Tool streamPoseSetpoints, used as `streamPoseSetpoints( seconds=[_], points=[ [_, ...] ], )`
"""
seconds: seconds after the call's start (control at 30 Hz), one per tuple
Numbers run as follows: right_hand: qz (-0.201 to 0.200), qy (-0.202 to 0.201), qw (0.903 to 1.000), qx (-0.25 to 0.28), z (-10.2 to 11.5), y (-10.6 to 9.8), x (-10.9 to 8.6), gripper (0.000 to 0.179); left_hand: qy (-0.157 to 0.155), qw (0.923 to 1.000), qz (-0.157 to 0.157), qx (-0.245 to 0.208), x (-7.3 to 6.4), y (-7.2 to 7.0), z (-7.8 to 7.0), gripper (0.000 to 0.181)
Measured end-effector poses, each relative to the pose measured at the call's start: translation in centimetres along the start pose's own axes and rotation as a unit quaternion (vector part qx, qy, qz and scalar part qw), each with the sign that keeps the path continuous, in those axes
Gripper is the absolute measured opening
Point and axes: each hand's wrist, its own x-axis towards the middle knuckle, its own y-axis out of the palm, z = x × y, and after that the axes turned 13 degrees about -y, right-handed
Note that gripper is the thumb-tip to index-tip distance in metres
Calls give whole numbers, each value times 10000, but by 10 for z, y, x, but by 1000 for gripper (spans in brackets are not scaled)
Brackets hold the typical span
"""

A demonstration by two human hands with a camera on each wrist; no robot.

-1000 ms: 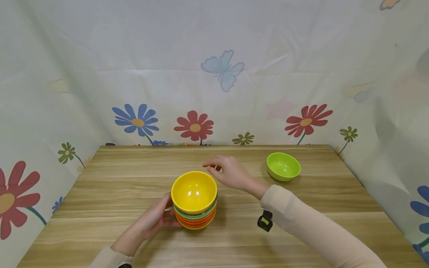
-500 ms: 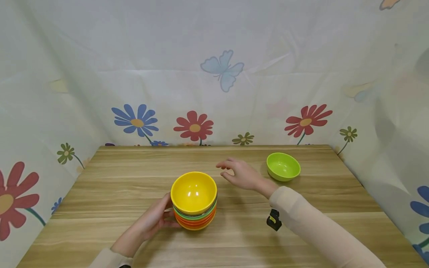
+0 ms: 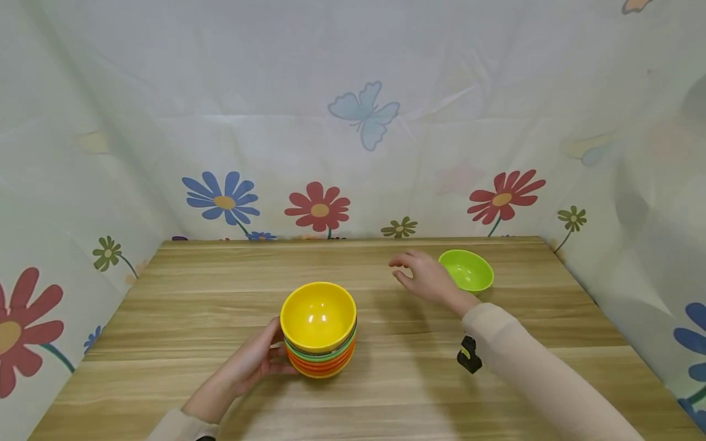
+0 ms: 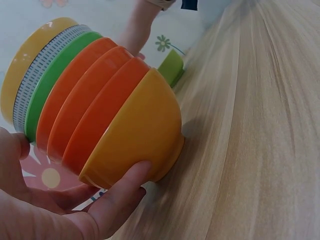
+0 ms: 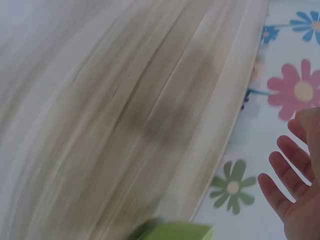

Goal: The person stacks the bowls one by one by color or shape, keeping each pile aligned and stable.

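A stack of several nested bowls (image 3: 320,331) stands on the table, with a yellow bowl (image 3: 318,317) on top. Below it come a patterned rim, a green bowl (image 4: 62,75), orange bowls (image 4: 95,95) and a yellow-orange bowl (image 4: 142,125) at the bottom. My left hand (image 3: 256,358) touches the stack's left side, its fingertips (image 4: 137,172) against the lowest bowl. The right hand (image 3: 427,277) hovers above the table with loosely bent fingers and nothing in them. Behind it, partly covered in the head view, sits a lime-green bowl (image 3: 471,272).
The wooden table (image 3: 220,275) ends at a flower-printed curtain (image 3: 265,122) at the back and both sides. A black strap device (image 3: 469,355) hangs at the right wrist. The lime-green bowl stands near the table's back right.
My right hand has moved away from the stack, to the right, and now comes before the lime-green bowl. The left hand and the stack have kept their place.
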Motion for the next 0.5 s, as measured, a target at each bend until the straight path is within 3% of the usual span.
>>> streamPoseSetpoints(
  seconds=[0.33,0.5],
  points=[
    [121,616,9980,-70,-34,-9,-25,22,-33,10000,-59,-22,0,1,0,70],
    [-52,672,9977,-49,-46,-13,-36,23,-14,10000,-68,-8,0,1,0,73]
  ],
)
